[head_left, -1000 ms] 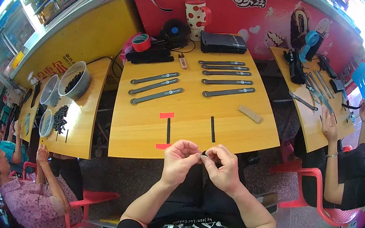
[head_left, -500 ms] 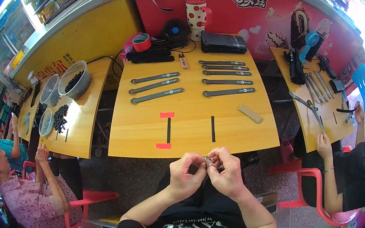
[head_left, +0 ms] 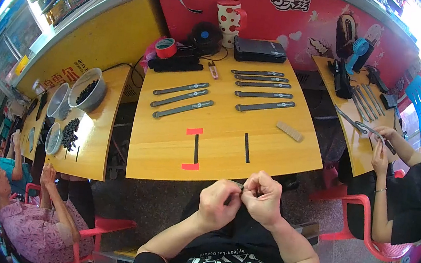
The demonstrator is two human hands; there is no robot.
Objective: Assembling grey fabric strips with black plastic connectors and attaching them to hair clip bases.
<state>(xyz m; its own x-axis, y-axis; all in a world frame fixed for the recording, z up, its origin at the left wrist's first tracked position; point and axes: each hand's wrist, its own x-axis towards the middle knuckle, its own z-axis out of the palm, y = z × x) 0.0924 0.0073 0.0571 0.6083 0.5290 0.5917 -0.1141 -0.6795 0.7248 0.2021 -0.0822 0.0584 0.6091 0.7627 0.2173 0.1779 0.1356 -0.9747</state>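
Note:
My left hand (head_left: pixel 218 201) and my right hand (head_left: pixel 264 199) meet just off the near edge of the table, above my lap. Both are closed, thumbs pressed against fingers in a pinch. Between the fingertips shows a bit of a small dark grey strip (head_left: pixel 239 184); my fingers cover most of it, so its kind stays unclear. Ahead on the wooden table (head_left: pixel 167 150) lie grey straps with pale print. Three of these straps (head_left: pixel 183 109) form the left group, and several more straps (head_left: pixel 262 107) make up the right column.
Black line marks (head_left: pixel 247 148) and red tape pieces (head_left: pixel 190 166) sit on the near tabletop, with a beige ribbed block (head_left: pixel 289 131) at right. A black stack (head_left: pixel 259 51), pink-handled snips (head_left: pixel 213 70) and a tape roll (head_left: pixel 166 48) stand farther back. People work at both side tables.
My hands remain pinched together, with the fingers shifted slightly and less of the strip showing. At the right table, a person's hands have drawn together on a grey strap. The view has moved slightly.

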